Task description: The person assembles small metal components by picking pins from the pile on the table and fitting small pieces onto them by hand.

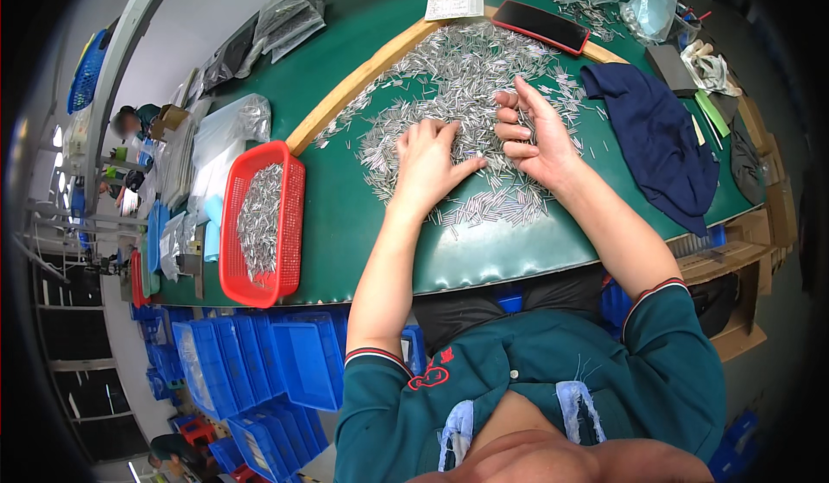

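- Plainly, no wooden strip is seen on the near side of the green table [337, 193], so pins could be swept off the edge by a dragged forearm.
- The pile of metal pins [475, 124] is spread beneath both hands and could be scattered by hasty raking.
- Right of the pile, pins could be caught in the blue cloth [654, 142] if pushed that way.
- Left of the pile, the red basket [295, 224], part-filled with pins, could be tipped if knocked.
- On the pile, the left hand [427, 159] is laid with thumb spread wide; over its right part, the right hand [541, 142] is half-curled, and whether pins are held cannot be told.
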`<control>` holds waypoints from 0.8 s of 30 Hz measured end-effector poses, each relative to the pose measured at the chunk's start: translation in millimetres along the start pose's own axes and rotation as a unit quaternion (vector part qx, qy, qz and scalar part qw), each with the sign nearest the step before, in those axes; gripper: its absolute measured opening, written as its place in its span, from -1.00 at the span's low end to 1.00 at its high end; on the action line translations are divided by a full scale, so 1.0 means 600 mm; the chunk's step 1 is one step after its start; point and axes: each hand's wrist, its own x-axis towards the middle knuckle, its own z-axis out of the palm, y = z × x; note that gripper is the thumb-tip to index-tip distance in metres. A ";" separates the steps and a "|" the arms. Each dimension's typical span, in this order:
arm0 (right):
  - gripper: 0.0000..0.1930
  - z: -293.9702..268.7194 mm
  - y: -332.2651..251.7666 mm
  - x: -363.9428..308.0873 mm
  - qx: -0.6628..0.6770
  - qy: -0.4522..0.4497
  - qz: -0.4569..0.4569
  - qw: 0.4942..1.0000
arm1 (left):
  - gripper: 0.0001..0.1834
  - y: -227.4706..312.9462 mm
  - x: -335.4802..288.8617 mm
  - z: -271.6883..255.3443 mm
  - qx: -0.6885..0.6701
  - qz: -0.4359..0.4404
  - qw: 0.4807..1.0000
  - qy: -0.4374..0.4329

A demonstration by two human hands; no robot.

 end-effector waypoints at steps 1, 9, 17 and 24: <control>-0.64 -0.002 0.001 0.001 0.000 0.000 0.000 1.000 | -0.38 0.002 0.004 0.008 0.000 0.000 1.000 0.000; -0.72 0.005 0.008 -0.001 -0.088 0.065 0.007 0.994 | -0.85 -0.008 0.013 0.014 0.004 0.035 0.996 0.078; -0.81 0.005 0.021 -0.004 -0.222 0.046 0.030 0.974 | -0.85 0.005 0.016 -0.008 -0.306 -0.037 0.942 0.132; -0.74 0.005 0.032 -0.003 -0.294 0.036 -0.006 0.955 | -0.81 0.004 0.011 0.001 -0.276 0.007 0.950 0.147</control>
